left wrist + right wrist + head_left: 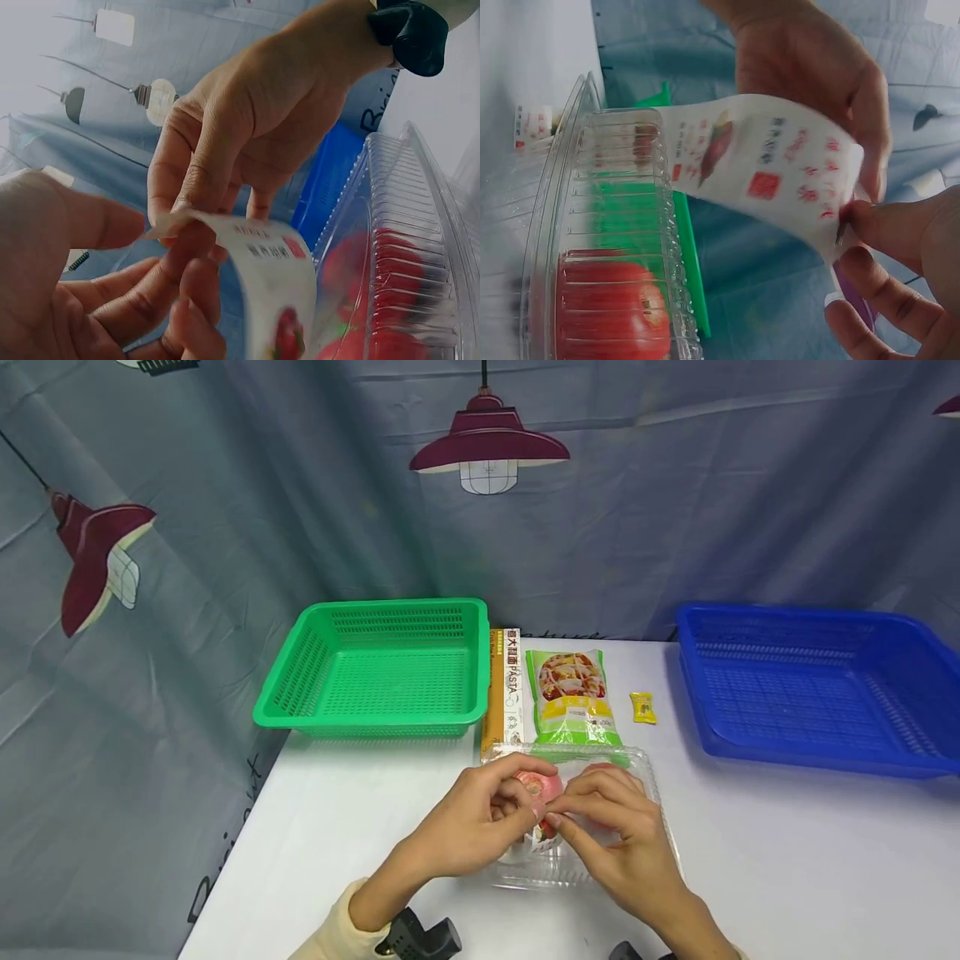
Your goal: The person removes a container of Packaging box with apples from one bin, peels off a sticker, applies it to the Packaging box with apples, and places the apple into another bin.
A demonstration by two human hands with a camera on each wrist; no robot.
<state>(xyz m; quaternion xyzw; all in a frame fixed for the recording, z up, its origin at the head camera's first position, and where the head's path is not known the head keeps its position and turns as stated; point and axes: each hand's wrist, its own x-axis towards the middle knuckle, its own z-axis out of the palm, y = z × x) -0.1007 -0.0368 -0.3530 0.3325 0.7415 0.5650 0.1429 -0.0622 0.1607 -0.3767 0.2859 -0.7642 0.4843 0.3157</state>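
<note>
A cream sleeve [345,927] and a black wrist camera [423,939] are nearest, over the white tabletop [352,802]. Beyond them, the left hand [474,822] and the right hand [626,831] meet over a clear plastic clamshell container [558,872]. Each hand pinches the same end of a white printed label [765,157] between thumb and fingertip, the other fingers loosely bent. The label, bearing red lettering, a red square and a picture of red produce, curves from the fingertips to the container's edge; whether its other end is stuck there, I cannot tell. Red tomatoes [619,311] sit inside the container. Just past its far edge lie an orange-and-white pasta box [513,693] and a green food bag [574,714] with a picture of a dish on it; a small yellow packet [642,707] lies to the bag's right. A green plastic basket [375,727] stands to the left of the box and a blue plastic basket [825,762] well to the right. Behind everything hangs a grey-blue curtain [667,527] printed with dark red lamps [489,439].
</note>
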